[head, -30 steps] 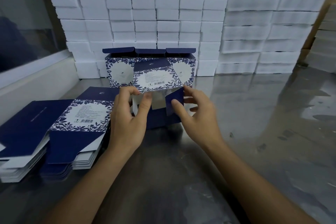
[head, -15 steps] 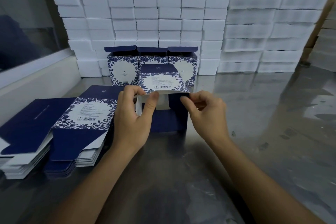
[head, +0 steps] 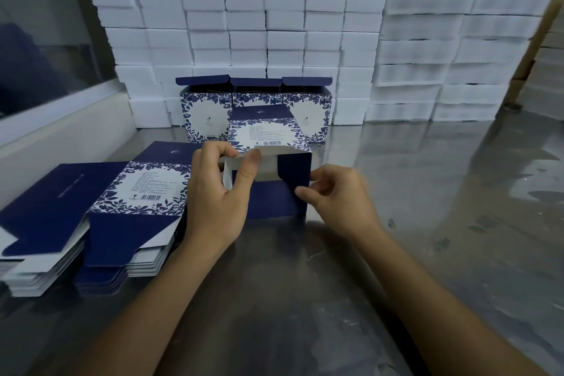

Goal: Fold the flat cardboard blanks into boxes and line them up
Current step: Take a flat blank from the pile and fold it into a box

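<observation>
Fingers on the end flaps of a half-folded box

Thumb and curled fingers of the left hand (head: 218,198) pinch the white inner flap at the near end of the half-folded box (head: 268,162), the thumb tip lying on the flap's top edge. The right hand (head: 338,198) has its fingers curled narrowly at the box's right corner, fingertips touching the navy side flap (head: 294,172); whether they actually grip it I cannot tell. The box lies on its side on the steel table (head: 427,223), barcode panel facing up, open end toward the person.

Just beyond it, three finished boxes (head: 254,107) stand side by side with lids raised, backed against a wall of white foam blocks (head: 244,24). Left of the left hand, touching its wrist side, sit two stacks of flat blanks (head: 122,207), reaching to the table's left border under a white ledge (head: 61,131). Open steel surface stretches to the right of the right hand and in front of both forearms.
</observation>
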A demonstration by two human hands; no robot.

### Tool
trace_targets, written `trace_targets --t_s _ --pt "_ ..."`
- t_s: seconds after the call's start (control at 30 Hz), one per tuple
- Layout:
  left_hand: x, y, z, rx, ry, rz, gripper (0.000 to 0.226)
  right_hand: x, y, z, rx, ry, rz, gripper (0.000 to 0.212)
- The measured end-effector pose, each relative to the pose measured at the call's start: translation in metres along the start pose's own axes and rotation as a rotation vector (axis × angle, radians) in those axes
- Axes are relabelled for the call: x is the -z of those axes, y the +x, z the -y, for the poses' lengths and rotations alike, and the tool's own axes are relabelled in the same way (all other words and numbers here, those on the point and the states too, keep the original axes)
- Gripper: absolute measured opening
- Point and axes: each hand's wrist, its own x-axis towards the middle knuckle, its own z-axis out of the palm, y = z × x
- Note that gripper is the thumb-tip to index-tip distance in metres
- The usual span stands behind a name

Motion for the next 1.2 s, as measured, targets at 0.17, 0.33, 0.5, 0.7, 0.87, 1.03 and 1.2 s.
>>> trace_targets --t_s 0.17,0.33,0.5,0.7,0.87,1.03,1.2 --pt "0.001 0.001 0.001 0.002 -0.008 0.009 0.045 -0.002 0.0 -0.002 -0.003 -0.095 0.078 0.03" --pt "0.001 0.002 0.001 -0.002 -0.004 0.003 0.046 -0.002 -0.004 0.001 0.081 0.073 0.039 0.071" --pt "0.002 -0.002 -0.001 -0.071 -0.142 0.159 0.036 -0.005 -0.008 0.016 0.206 0.225 -0.175 0.031" --pt "-0.006 -0.003 0.008 -0.073 -0.067 0.164 0.028 0.007 -0.006 0.021 0.178 0.215 -0.362 0.019" --pt "-0.005 -0.001 0.014 -0.242 0.173 0.101 0.033 0.006 -0.01 0.028 0.235 0.201 -0.37 0.017" --pt "-0.002 0.001 0.016 -0.245 0.222 0.111 0.031 0.005 -0.011 0.03 0.324 0.201 -0.357 0.013" --pt "-0.002 0.001 0.02 -0.239 0.227 0.099 0.033 0.005 -0.011 0.028 0.329 0.211 -0.36 0.006"
